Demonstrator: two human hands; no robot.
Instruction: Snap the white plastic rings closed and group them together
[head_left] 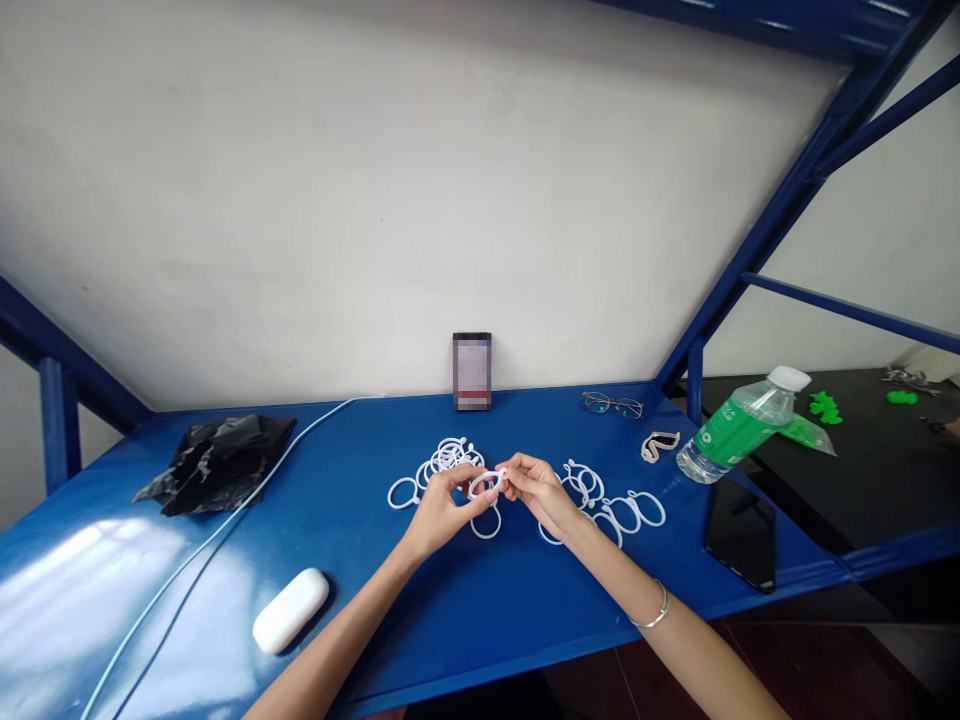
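Between both hands, a little above the blue table point(450, 640), is a white curtain ring point(475, 489). My left hand point(447, 505) pinches its near side between thumb and fingers. At the ring's right end, where its small eyelet seems to be, the fingertips of my right hand point(536, 487) are closed on it. Behind my left hand lies a heap of white rings point(452, 455), with a single ring point(403, 493) at its left edge. One more ring point(487, 523) rests under the hands. Several rings point(626, 513) lie spread to the right, partly covered by my right wrist.
A black plastic bag point(217, 465), a pale cable point(247, 500) and a white oval case point(291, 610) are on the left. An upright phone point(472, 372) leans on the wall. Glasses point(613, 405), a beige band point(660, 446), a water bottle point(742, 425) and a dark phone point(741, 533) stand or lie right.
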